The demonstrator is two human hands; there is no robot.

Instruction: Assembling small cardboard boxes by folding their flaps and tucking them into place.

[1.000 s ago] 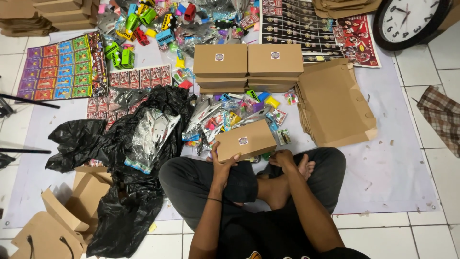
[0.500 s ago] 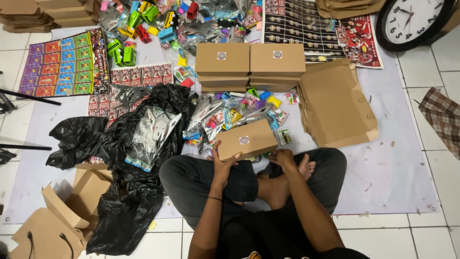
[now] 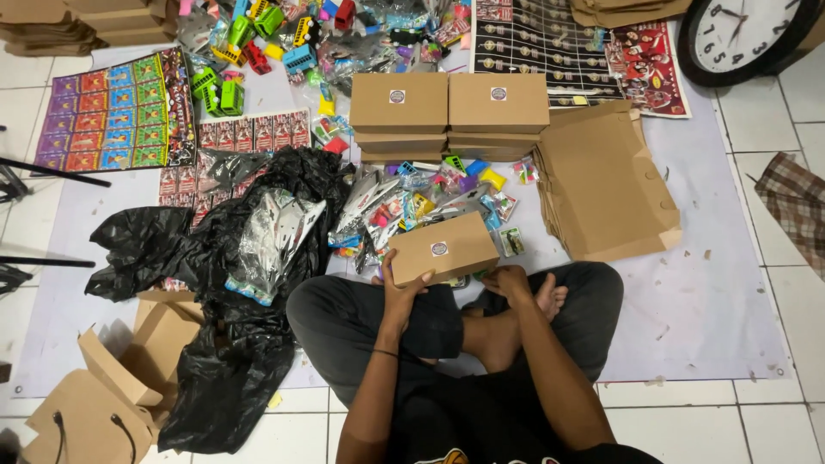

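Since 1 second ago we see almost nothing shifted: the closed brown box (image 3: 443, 250) sits at the same tilt in front of our knees, and both hands are in the same places.

Going from the left, a spread of colourful card sheets (image 3: 112, 112) lies flat on the floor mat, with a crumpled black plastic bag (image 3: 215, 283) below it and opened cardboard boxes (image 3: 112, 387) at the bottom corner. A clear packet of toys (image 3: 275, 245) rests on the bag.

Our left hand (image 3: 402, 288) grips the near left corner of the closed brown box, thumb up the side and fingers curled under the edge. The box lies just ahead of both hands, its long axis running left to right and rising a little toward the right, with a round sticker on top. The left hand is the 1 actually on it. Our right hand (image 3: 507, 282) sits just below the box's right end, fingers bent; we cannot tell whether it touches the box or holds something small.

Behind the box lies a heap of small wrapped toys (image 3: 430, 193), then 2 stacks of sealed boxes (image 3: 447, 112) side by side. To the right, a pile of flat cardboard blanks (image 3: 606, 185) crowds that side, while bare pale mat (image 3: 713, 309) opens further right. A wall clock (image 3: 743, 34) lies at the top corner.
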